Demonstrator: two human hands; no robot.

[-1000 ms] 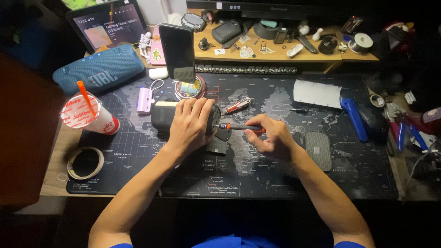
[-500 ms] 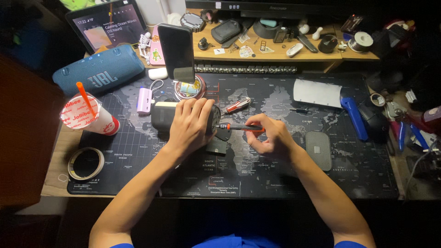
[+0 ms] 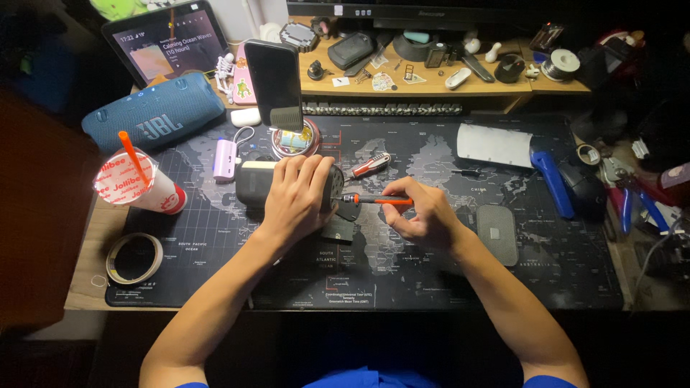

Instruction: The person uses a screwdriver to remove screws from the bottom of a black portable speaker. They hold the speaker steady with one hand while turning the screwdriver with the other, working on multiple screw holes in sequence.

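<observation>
We see almost no change from a second ago: left hand (image 3: 298, 197) stays clamped over the dark cylindrical device (image 3: 260, 183) on the desk mat (image 3: 431, 280); right hand (image 3: 424, 213) keeps pinching the orange-handled screwdriver (image 3: 377, 200), tip at the device's end, so driving continues

A tablet (image 3: 167, 44) leans at the desk's far left corner; its lit screen shows a dark background with pale text lines and a small pinkish picture. A phone (image 3: 274, 84) stands upright on a round stand just right of the tablet, its screen dark. A paper cup (image 3: 138, 185) with a white lid, red lettering and an orange straw lies tilted at the left edge of the mat. A blue cylindrical speaker (image 3: 153, 119) bearing a raised logo panel lies between tablet and cup.
</observation>
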